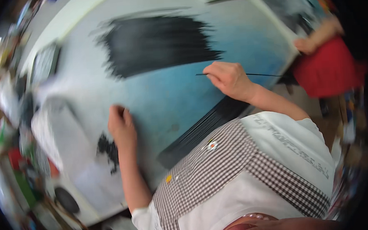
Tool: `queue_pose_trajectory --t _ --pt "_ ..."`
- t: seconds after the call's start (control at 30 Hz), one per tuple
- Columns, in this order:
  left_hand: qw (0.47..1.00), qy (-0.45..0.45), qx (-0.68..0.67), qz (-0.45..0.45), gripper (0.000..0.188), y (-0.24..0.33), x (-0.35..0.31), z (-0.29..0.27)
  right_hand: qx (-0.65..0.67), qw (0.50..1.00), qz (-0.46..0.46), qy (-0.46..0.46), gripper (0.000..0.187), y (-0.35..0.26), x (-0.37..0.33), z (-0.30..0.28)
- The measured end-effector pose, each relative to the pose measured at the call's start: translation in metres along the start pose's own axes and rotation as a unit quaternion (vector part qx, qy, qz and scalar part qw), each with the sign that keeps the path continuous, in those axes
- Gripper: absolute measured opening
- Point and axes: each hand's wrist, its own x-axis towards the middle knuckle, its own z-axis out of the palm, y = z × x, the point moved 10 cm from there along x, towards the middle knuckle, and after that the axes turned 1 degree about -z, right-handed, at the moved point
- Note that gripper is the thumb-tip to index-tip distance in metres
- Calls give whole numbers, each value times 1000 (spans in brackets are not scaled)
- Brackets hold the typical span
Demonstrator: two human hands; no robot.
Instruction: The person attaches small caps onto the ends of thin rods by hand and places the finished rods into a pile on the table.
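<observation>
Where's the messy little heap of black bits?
In the head view, the small black heap lies on the table toward the left, just left of the person's left forearm.

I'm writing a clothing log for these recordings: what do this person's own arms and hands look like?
The left hand and right hand look bare, with no visible gloves. Both forearms are uncovered. Short white fabric sleeves cover the upper arms, the right one bearing grey markings.

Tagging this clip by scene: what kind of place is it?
Probably a workshop for hand work: a wide worktable bears a pile of black strands, the right hand holds a single strand, and a person in red is beside it.
</observation>
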Motion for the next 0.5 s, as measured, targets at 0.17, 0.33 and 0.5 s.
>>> queue_pose_trajectory --t 0.17,0.33,0.5 --pt "975 -149 -149 75 6 64 15 60 -192 937 267 119 10 104 -147 -101" --pt "937 -252 -212 112 5 64 5 119 -247 919 262 161 11 137 -183 -68" --pt "934 -277 -192 122 27 27 16 108 -240 904 317 157 15 132 -198 -80"
